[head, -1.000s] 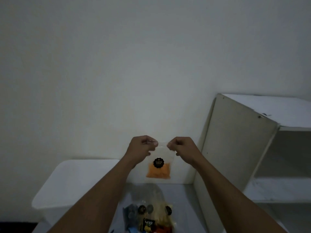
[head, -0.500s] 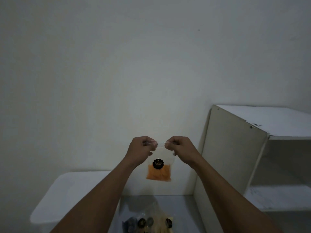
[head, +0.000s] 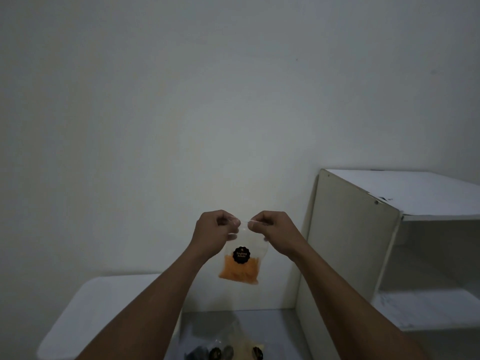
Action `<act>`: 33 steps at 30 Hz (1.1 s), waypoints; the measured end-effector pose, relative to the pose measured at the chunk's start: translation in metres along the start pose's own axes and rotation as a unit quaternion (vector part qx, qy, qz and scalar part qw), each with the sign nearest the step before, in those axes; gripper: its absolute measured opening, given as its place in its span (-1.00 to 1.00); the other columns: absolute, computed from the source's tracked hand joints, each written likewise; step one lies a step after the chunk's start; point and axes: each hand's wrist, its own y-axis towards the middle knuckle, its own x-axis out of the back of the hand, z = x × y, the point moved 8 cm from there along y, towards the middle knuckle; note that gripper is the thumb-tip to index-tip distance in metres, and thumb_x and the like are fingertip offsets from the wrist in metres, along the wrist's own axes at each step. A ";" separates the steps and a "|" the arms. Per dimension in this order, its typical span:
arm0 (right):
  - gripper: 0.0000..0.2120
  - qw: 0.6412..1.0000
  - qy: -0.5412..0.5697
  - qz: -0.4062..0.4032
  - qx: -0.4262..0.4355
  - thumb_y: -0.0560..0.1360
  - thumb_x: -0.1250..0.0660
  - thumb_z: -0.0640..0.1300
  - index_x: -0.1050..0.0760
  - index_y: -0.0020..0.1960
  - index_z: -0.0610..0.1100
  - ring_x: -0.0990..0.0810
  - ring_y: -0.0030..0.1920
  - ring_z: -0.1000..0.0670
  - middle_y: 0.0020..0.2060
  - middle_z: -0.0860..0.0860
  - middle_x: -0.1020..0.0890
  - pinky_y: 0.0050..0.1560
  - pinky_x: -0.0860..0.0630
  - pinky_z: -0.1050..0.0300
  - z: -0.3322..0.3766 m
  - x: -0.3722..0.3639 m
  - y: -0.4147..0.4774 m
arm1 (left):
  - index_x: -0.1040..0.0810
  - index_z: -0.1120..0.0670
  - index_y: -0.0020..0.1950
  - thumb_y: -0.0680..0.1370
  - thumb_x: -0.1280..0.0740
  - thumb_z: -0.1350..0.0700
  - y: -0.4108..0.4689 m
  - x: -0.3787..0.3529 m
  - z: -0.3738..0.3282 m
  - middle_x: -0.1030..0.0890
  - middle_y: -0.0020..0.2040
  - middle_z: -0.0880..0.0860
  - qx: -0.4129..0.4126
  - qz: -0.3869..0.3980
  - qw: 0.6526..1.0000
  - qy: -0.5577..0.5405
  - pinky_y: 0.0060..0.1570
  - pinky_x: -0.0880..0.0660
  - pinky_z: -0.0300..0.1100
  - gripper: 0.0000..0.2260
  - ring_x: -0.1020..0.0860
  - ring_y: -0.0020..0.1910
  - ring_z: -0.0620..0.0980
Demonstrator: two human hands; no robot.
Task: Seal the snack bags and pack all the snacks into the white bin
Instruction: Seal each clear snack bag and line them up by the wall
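Note:
A clear snack bag (head: 241, 263) with orange snacks and a round black label hangs in the air before the wall. My left hand (head: 215, 233) pinches its top edge at the left. My right hand (head: 272, 229) pinches the same edge at the right, and the two hands nearly touch. The white bin (head: 85, 318) stands at the lower left, partly behind my left forearm. More snack bags (head: 228, 350) with black labels lie on the grey surface at the bottom edge, cut off by the frame.
A white open shelf unit (head: 389, 242) stands at the right, its side panel close to my right forearm. A plain pale wall fills the upper part of the view.
My two hands have moved closer together along the bag's top edge. The view has tilted upward, so the bags below have slid toward the bottom edge.

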 end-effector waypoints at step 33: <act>-0.93 0.985 0.165 -0.005 -0.041 0.53 -0.39 -0.28 -0.60 -0.06 -0.30 -0.73 -0.13 -0.13 -0.17 -0.19 -0.73 -0.11 -0.65 0.06 -0.003 0.005 -0.007 | -0.70 0.17 -0.11 0.52 -0.44 0.18 0.013 -0.003 -0.014 -0.72 -0.26 0.09 -0.029 0.007 0.999 0.040 -0.16 -0.64 -0.15 -0.92 -0.69 -0.25 0.00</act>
